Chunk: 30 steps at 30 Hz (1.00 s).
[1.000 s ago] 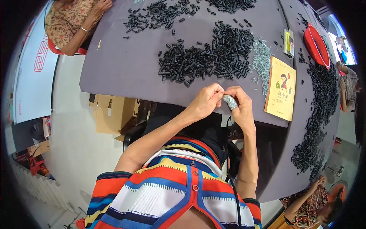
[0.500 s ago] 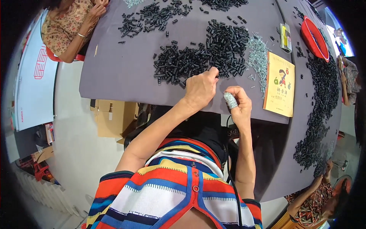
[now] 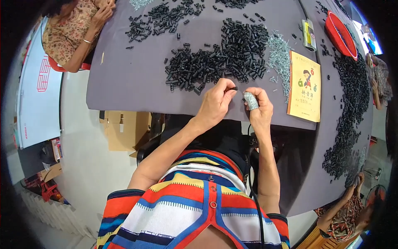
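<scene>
Close to the table's near edge, my left hand (image 3: pixel 212 103) pinches a small black plastic part (image 3: pixel 234 88) between thumb and fingertips. Just to its right is my right hand (image 3: pixel 262 112), its fingers curled against a thumb wrapped in a silvery, speckled cover (image 3: pixel 251 101). Whatever that pinch may hold is too small to make out. A narrow gap separates the two hands. Directly beyond them lies a heap of the same black parts (image 3: pixel 244 50), spreading to the left. Small silver screws (image 3: pixel 278 54) are heaped along its right side.
Right of the screws lies a yellow booklet (image 3: pixel 304 103). Beyond it are a yellow-and-white packet (image 3: pixel 309 36) and a red basket (image 3: pixel 328 25). More black parts (image 3: pixel 350 99) cover the right side of the grey-covered table (image 3: pixel 132 83). Other people sit at the far left and right.
My left hand has drawn back from the edge of the black heap toward me, and a black part now shows in its fingertips. My right hand has hardly moved.
</scene>
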Each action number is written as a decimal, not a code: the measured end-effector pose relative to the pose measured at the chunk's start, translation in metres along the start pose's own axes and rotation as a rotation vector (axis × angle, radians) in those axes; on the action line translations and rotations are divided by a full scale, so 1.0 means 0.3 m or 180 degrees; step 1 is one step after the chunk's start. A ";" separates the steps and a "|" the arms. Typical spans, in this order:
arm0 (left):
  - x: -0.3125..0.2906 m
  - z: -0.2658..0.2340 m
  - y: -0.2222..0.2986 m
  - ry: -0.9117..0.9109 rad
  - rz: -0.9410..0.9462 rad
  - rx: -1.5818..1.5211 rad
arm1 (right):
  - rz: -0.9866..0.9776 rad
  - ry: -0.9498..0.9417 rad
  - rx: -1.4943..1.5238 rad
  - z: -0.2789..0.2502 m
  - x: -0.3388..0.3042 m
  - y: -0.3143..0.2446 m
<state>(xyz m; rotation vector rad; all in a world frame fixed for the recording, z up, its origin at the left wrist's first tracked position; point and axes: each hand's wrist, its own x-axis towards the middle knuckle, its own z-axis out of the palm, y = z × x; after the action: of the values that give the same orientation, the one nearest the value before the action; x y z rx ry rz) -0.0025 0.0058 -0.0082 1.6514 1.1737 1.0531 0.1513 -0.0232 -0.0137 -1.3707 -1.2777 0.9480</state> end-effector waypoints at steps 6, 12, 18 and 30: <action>-0.012 -0.011 -0.012 -0.0046 -0.0040 -0.0222 | 0.0192 -0.0032 0.0336 0.037 -0.004 -0.019; -0.014 -0.007 -0.024 -0.0009 0.0094 -0.0200 | 0.0047 -0.0164 0.0060 0.037 -0.002 -0.035; -0.004 -0.008 -0.025 0.0025 -0.0004 -0.0425 | -0.0008 -0.0213 0.0054 0.043 0.009 -0.022; 0.031 -0.046 -0.013 0.0175 -0.1765 -0.2679 | -0.0424 -0.0073 0.0086 0.064 0.016 -0.024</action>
<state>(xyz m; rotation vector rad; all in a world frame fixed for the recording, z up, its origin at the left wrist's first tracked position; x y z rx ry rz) -0.0144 0.0176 -0.0064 0.6008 0.9380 1.0186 0.1319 -0.0158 -0.0099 -1.2410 -1.3513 0.8884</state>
